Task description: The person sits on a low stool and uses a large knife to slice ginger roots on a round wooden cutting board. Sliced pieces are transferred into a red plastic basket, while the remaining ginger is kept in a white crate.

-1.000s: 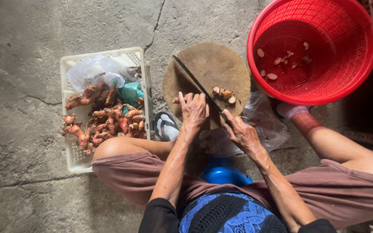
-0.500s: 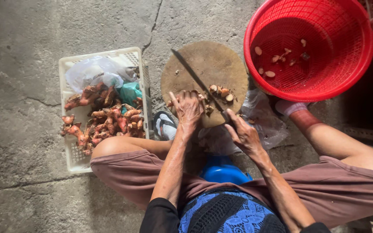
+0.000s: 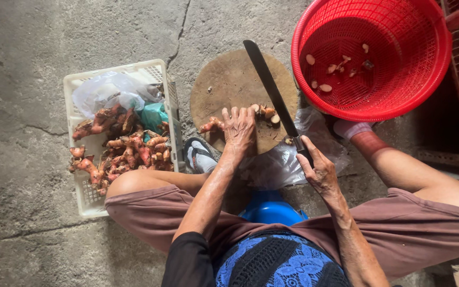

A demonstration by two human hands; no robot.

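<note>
1. The left hand (image 3: 238, 126) lies flat on the round wooden chopping board (image 3: 224, 85), with the fingers spread and pressed down on a pinkish root piece (image 3: 211, 125). It presses the piece more than it grips it.
2. The right hand (image 3: 317, 169) is closed around the handle of a long dark knife (image 3: 269, 85). The blade goes up and to the left across the board, and its tip passes the far edge of the board.
3. Some small cut slices (image 3: 265, 112) lie on the board between the left hand and the blade, very near to both.
4. The board rests on the concrete floor (image 3: 22, 53), in front of the knees of the person.
5. At the left of the board stands a white plastic crate (image 3: 88, 199) with many pinkish roots (image 3: 128, 149) and crumpled plastic bags (image 3: 110, 90) inside.
6. At the right, just beside the board, a red plastic basket (image 3: 426, 79) holds a few pale slices (image 3: 325, 85) on its bottom.
7. A clear plastic sheet (image 3: 272, 167) lies under the near edge of the board, and a blue stool (image 3: 269, 208) is seen between the legs.
</note>
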